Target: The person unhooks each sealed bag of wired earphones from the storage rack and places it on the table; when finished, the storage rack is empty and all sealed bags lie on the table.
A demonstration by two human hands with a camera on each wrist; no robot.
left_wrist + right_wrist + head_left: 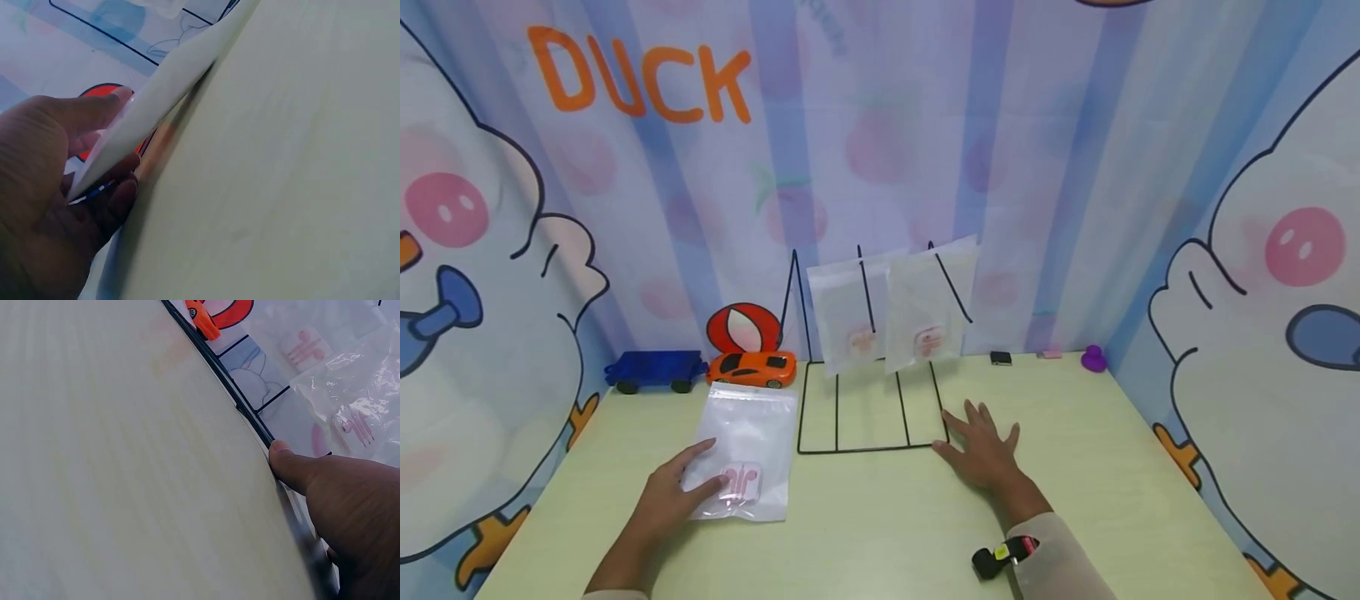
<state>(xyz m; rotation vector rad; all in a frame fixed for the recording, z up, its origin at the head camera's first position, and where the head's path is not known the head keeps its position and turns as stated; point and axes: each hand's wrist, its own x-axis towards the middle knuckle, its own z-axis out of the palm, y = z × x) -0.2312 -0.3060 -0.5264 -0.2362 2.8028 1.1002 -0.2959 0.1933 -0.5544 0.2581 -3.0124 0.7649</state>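
Note:
A clear zip bag [748, 442] with a pink item [741, 482] inside lies on the pale green table [880, 525]. My left hand [700, 477] pinches its near-left edge. In the left wrist view the bag's edge [162, 100] is lifted, with my thumb above it and fingers [119, 187] below. My right hand [981, 437] lies flat and open on the table, its thumb at the near-right corner of the black wire rack [865, 451]. The right wrist view shows that thumb [287, 462] against the rack's wire [219, 369]. Two more bags [850, 321] [928, 308] lean in the rack.
An orange toy car [752, 368], a blue toy truck [655, 369] and a red oval piece [743, 327] stand at the back left. A small black item [1000, 358] and a purple one [1093, 358] sit at the back right. Printed curtains wall in three sides.

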